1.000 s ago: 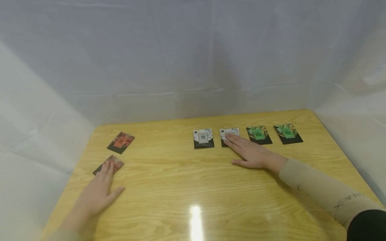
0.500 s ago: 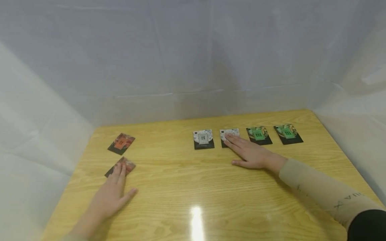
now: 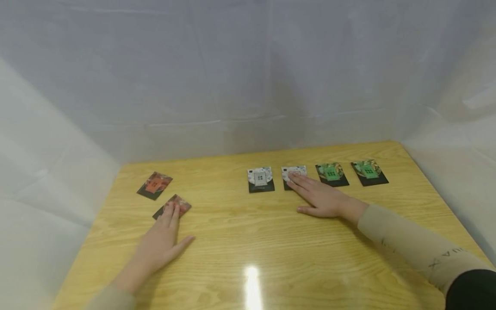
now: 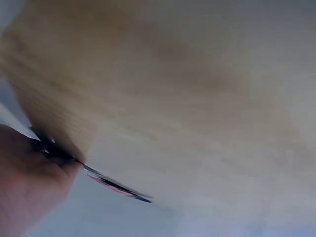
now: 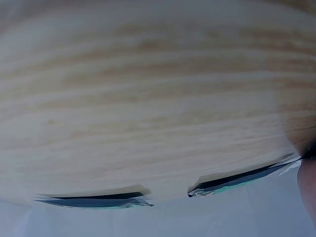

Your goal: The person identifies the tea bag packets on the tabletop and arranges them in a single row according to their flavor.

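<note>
grainy, shiny wooden table (image 3: 228,241) on my feed: the left hand (image 3: 159,242), released, straight-fingered, touches a flat red card (image 3: 184,204) partly beneath it; the right hand (image 3: 324,199), likewise outstretched, touches a white rectangular card (image 3: 293,169), green cards (image 3: 369,172) beyond it.

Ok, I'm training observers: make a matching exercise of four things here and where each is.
1. Left hand
2. Right hand
3. Untouched red packet
4. Untouched white packet

A. resting on a white packet
B. just left of the right hand's packet
C. resting on a red packet
D. near the far left corner of the table

Pairs: 1-C, 2-A, 3-D, 4-B
</note>
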Available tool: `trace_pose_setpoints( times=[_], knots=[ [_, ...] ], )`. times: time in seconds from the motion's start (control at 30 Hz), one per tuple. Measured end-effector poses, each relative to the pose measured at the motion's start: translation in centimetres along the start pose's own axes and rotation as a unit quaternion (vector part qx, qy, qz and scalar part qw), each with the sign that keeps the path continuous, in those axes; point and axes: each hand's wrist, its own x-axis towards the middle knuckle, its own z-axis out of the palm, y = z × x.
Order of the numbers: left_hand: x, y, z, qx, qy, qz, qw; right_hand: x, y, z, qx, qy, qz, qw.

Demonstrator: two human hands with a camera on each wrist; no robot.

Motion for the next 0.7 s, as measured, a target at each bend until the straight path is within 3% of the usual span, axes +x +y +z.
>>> trace_pose_setpoints(
  times=[0.5, 0.7],
  knots=[
    [6.2, 4.1, 0.2, -0.022, -0.016, -0.004, 0.9996, -0.1, 0.0, -0.2, 0.005, 0.003, 0.0, 1.0],
    [8.9, 5.6, 0.2, -0.03, -0.044, -0.013, 0.9985, -0.1, -0.1, -0.3, 0.008, -0.001, 0.001, 1.0]
  ],
)
